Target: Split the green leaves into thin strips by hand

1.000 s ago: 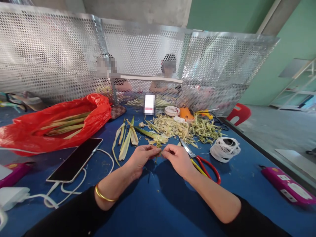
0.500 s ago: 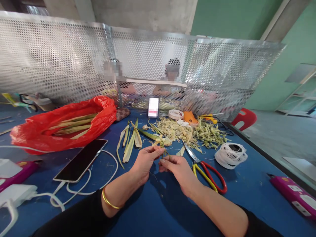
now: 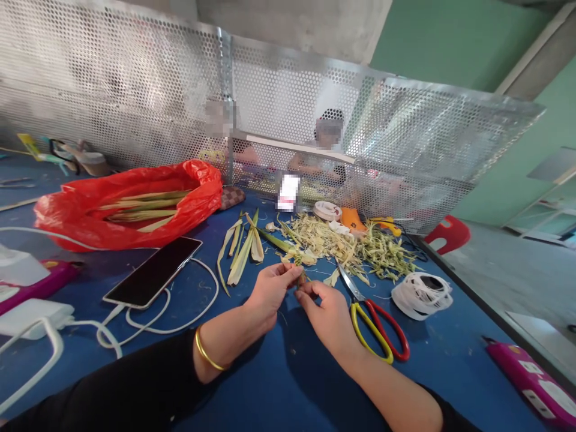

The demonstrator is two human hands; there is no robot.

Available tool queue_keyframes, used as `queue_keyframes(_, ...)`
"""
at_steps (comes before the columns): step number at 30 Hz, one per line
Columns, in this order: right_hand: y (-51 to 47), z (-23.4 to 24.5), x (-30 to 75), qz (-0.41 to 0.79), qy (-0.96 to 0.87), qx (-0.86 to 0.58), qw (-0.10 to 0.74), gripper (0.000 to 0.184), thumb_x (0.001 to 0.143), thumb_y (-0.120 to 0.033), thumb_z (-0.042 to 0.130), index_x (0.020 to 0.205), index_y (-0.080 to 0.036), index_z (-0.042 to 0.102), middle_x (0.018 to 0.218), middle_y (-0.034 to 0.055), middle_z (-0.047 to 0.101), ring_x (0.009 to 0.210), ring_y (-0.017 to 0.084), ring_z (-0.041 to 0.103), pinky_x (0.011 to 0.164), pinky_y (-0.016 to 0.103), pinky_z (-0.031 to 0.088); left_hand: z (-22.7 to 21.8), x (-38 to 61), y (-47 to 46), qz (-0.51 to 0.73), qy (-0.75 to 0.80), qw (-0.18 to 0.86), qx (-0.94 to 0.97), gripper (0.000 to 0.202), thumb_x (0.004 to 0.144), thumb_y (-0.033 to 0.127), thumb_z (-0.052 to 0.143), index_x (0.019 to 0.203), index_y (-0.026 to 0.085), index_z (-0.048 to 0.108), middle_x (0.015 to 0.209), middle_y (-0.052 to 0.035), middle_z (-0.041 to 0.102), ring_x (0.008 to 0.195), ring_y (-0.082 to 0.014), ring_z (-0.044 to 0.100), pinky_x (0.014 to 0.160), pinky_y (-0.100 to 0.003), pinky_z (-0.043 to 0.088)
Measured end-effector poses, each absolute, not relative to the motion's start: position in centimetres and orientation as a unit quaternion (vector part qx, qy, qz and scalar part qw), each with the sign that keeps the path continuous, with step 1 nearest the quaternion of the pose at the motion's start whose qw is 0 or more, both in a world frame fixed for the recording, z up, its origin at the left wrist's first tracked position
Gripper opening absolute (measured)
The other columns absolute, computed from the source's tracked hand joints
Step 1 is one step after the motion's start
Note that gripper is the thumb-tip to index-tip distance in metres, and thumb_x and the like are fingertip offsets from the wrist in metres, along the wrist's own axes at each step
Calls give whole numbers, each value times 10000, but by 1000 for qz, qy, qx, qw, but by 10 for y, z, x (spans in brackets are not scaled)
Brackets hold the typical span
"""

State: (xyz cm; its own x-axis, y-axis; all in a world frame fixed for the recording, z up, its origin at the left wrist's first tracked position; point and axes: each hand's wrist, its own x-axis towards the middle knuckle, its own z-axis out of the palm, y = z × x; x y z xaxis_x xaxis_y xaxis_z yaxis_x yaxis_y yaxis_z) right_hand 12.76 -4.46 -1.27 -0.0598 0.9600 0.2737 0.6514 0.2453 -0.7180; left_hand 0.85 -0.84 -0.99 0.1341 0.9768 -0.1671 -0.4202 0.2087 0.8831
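Over the blue table (image 3: 270, 384), just left of the scissors (image 3: 375, 321), the left hand (image 3: 270, 291) and right hand (image 3: 330, 315) both pinch a small leaf strip (image 3: 300, 278) between closed fingertips, where too hard a tug would likely tear it.

Vs 1 s ago: R hand (image 3: 330, 315) lowered from level w/ L hand (image 3: 271, 292) to just under its fingertips at frame centre, uncovering yellow loop of scissors (image 3: 374, 317), w/ view swung, red bag (image 3: 81, 207) shifted up-right.
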Motion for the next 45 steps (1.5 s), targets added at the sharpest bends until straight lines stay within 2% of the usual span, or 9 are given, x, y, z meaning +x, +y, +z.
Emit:
queue_keyframes(3, -45, -12, 126, 214, -700, -572, 371, 202, 823, -267, 522, 633, -199, 534, 629, -1, 569, 613, 152, 517, 598, 254, 363, -8, 8, -9, 528, 402, 660, 353, 262, 588, 334, 738, 568, 156, 546, 566, 10, 558, 537, -91, 473, 592, -249, 369)
queue_keyframes(7, -47, -9, 125, 155, -745, -532, 371, 215, 823, -244, 510, 615, -194, 537, 646, 12, 572, 664, 164, 515, 672, 277, 368, -8, 9, -10, 531, 413, 647, 358, 242, 583, 305, 734, 541, 154, 550, 509, 34, 509, 481, -70, 398, 537, -240, 331)
queue_keyframes(12, -42, -6, 132, 302, -684, -556, 362, 290, 810, -401, 552, 624, -179, 574, 594, -7, 566, 580, 134, 485, 571, 246, 366, -9, 6, -5, 538, 410, 642, 360, 242, 599, 324, 739, 574, 152, 571, 551, 15, 549, 524, -83, 440, 553, -232, 335)
queue_keyframes(16, -35, -2, 140, 341, -614, -563, 436, 347, 783, -485, 563, 645, -166, 563, 582, -15, 536, 570, 123, 461, 540, 233, 354, -5, 3, -4, 538, 403, 638, 375, 263, 577, 339, 759, 552, 151, 577, 523, 40, 508, 503, -67, 391, 525, -217, 303)
queue_keyframes(23, -32, -4, 140, 407, -587, -539, 447, 243, 787, -369, 582, 656, -165, 593, 635, -10, 595, 650, 138, 522, 648, 242, 394, -2, 5, -8, 501, 431, 640, 392, 214, 566, 275, 762, 525, 150, 593, 526, 36, 524, 529, -73, 422, 564, -221, 326)
queue_keyframes(30, -31, -9, 140, 223, -677, -554, 430, 201, 825, -294, 521, 665, -179, 557, 644, -10, 549, 628, 138, 486, 612, 239, 364, -5, 1, -3, 472, 437, 672, 367, 183, 545, 271, 768, 568, 151, 631, 596, 7, 574, 604, -101, 493, 647, -241, 360)
queue_keyframes(32, -32, -9, 140, 210, -687, -546, 430, 191, 837, -286, 503, 690, -180, 562, 667, -4, 558, 647, 141, 496, 626, 238, 371, -5, 0, -2, 471, 444, 667, 369, 180, 547, 277, 768, 568, 155, 637, 603, 8, 575, 623, -101, 499, 666, -241, 363)
queue_keyframes(38, -31, -7, 140, 222, -692, -549, 413, 183, 825, -259, 501, 663, -183, 543, 640, -12, 540, 621, 135, 478, 612, 237, 366, -5, -2, -3, 457, 436, 691, 352, 176, 534, 263, 780, 602, 144, 669, 686, -24, 622, 706, -120, 538, 733, -241, 390)
queue_keyframes(45, -31, -3, 140, 326, -642, -540, 436, 207, 804, -295, 535, 641, -174, 573, 616, -14, 575, 616, 134, 510, 624, 236, 393, -3, -6, -1, 435, 410, 726, 340, 229, 591, 356, 776, 646, 156, 678, 675, 2, 606, 677, -103, 538, 727, -239, 405)
